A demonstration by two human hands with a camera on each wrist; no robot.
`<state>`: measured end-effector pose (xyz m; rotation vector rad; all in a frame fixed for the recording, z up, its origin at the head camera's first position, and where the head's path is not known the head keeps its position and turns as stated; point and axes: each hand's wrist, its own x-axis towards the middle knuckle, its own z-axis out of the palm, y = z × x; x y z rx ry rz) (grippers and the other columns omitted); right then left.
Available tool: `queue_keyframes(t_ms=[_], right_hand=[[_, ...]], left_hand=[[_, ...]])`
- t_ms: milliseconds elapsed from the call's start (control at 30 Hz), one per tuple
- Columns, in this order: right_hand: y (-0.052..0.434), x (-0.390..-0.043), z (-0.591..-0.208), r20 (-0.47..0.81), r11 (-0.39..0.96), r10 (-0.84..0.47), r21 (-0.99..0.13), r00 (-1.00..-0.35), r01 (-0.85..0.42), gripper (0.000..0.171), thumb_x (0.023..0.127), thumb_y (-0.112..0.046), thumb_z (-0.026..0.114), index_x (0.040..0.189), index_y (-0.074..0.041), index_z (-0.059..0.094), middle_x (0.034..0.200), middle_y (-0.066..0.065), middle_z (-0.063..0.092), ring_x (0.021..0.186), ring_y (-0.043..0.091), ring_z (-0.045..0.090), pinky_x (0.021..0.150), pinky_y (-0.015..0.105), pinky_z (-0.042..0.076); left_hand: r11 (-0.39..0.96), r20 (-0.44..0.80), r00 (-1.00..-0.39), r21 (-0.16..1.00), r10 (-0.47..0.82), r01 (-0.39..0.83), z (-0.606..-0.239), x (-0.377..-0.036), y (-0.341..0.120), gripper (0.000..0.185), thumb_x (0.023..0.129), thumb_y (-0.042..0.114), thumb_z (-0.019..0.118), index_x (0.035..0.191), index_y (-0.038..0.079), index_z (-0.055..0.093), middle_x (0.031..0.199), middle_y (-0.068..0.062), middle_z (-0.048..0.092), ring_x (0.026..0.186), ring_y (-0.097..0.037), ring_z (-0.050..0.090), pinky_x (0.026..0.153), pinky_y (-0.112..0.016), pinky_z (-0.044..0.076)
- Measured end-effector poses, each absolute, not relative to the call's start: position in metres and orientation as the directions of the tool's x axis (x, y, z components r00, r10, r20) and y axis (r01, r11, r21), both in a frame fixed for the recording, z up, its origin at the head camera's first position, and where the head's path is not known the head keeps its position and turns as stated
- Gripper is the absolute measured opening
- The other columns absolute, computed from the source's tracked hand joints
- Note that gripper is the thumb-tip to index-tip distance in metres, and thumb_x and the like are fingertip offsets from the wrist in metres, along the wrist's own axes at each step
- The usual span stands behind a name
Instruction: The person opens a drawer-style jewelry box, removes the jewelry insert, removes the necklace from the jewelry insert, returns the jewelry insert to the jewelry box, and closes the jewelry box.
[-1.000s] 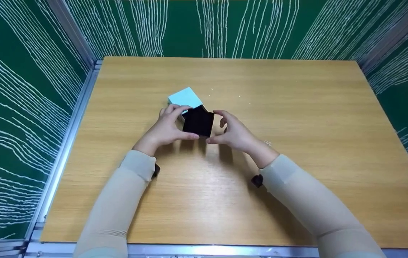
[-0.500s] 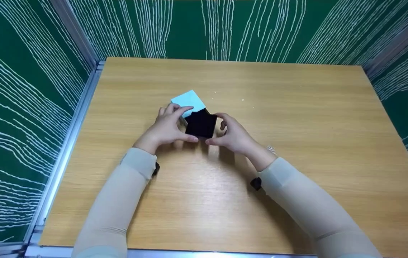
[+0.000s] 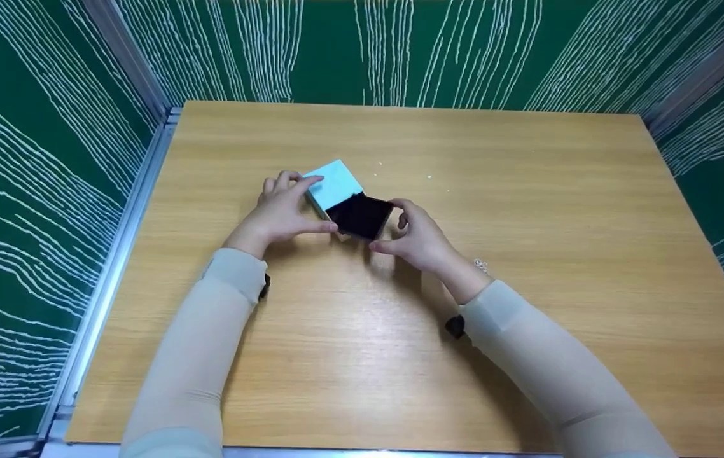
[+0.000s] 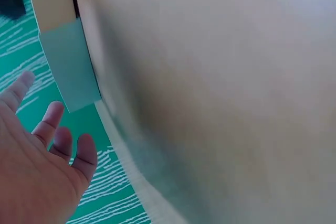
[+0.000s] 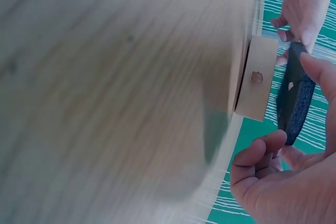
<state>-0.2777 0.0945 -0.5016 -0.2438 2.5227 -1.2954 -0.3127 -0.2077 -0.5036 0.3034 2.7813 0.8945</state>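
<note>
A thin, square black foam pad [image 3: 367, 216] tilts above a small box, its near right side pinched between the thumb and fingers of my right hand [image 3: 422, 238]. The right wrist view shows the pad [image 5: 297, 98] edge-on, apart from the box's tan cardboard part [image 5: 257, 80], which has a small notch. A light blue sleeve [image 3: 336, 181] covers the box's far part. My left hand [image 3: 282, 207] is at the box's left side, index finger over the blue top, thumb by the pad's left corner. In the left wrist view its fingers are spread beside the blue sleeve [image 4: 71, 66].
A small silvery, chain-like item [image 3: 480, 264] lies on the wooden table [image 3: 527, 191] beside my right wrist. Tiny pale bits [image 3: 429, 177] are scattered behind the box. Green panels [image 3: 451, 57] with white streaks enclose the table's back and sides.
My left hand has moved away from the pad, left and slightly back. The pad has turned and shifted a little right in my right hand, and more of the blue top shows.
</note>
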Motion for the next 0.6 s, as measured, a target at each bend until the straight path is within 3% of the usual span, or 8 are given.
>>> queue_keyframes(t_ms=[133, 367, 600], right_hand=[[0.094, -0.278, -0.503, -0.174, 0.591, -0.268, -0.806, -0.948, -0.019, 0.098, 0.089, -0.026, 0.097, 0.169, -0.008, 0.044, 0.128, 0.02, 0.057, 0.108, 0.029, 0.054, 0.099, 0.045, 0.047], [0.093, -0.276, -0.505, -0.163, 0.607, -0.236, -0.794, -0.958, -0.015, 0.098, 0.089, -0.029, 0.096, 0.169, -0.005, 0.043, 0.127, 0.019, 0.057, 0.112, 0.031, 0.053, 0.101, 0.045, 0.046], [0.089, -0.274, -0.504, -0.177, 0.64, -0.193, -0.768, -0.965, 0.013, 0.095, 0.089, -0.038, 0.094, 0.164, -0.007, 0.046, 0.134, 0.02, 0.059, 0.12, 0.034, 0.055, 0.104, 0.051, 0.049]], left_hand=[[0.792, -0.135, -0.96, 0.599, 0.244, 0.118, -0.503, -0.32, -0.211, 0.112, 0.084, 0.081, 0.086, 0.176, 0.037, 0.04, 0.177, -0.008, 0.032, 0.152, -0.034, 0.027, 0.13, -0.058, 0.036], [0.813, -0.125, -0.97, 0.573, 0.21, 0.102, -0.502, -0.334, -0.22, 0.083, 0.106, 0.07, 0.067, 0.175, 0.03, 0.044, 0.173, -0.014, 0.034, 0.147, -0.038, 0.027, 0.126, -0.058, 0.032], [0.846, -0.133, -0.981, 0.531, 0.143, 0.052, -0.502, -0.344, -0.226, 0.068, 0.111, 0.061, 0.064, 0.17, 0.03, 0.052, 0.167, -0.014, 0.039, 0.145, -0.038, 0.028, 0.122, -0.057, 0.033]])
